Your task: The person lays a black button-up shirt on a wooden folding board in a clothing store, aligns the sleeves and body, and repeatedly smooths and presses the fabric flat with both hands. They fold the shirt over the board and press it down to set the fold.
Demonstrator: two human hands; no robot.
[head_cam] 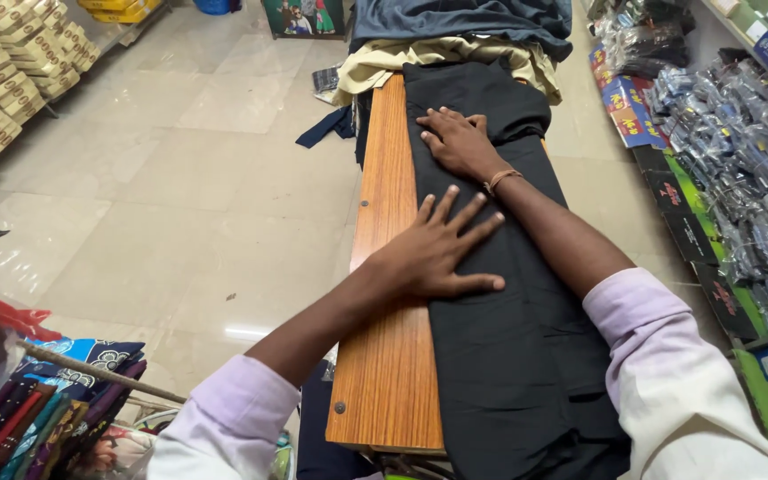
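Left hand [442, 253] flat, fingers spread wide, pressing the near stretch of black cloth [508, 356] lying lengthwise along the narrow wooden table [388, 356]. Right hand [457, 142] lies open further up, palm down near a fold, holding nothing. The cloth looks soft, light and limp; best taken at an edge or fold. Packaged goods [740, 169] line the right.

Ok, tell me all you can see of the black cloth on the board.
The black cloth looks like matte woven fabric, laid lengthwise along the narrow wooden board, covering its right part and hanging off the near end. The far end is bunched in folds against a beige cloth. The left hand lies flat with spread fingers at its left edge; the right hand presses farther up.
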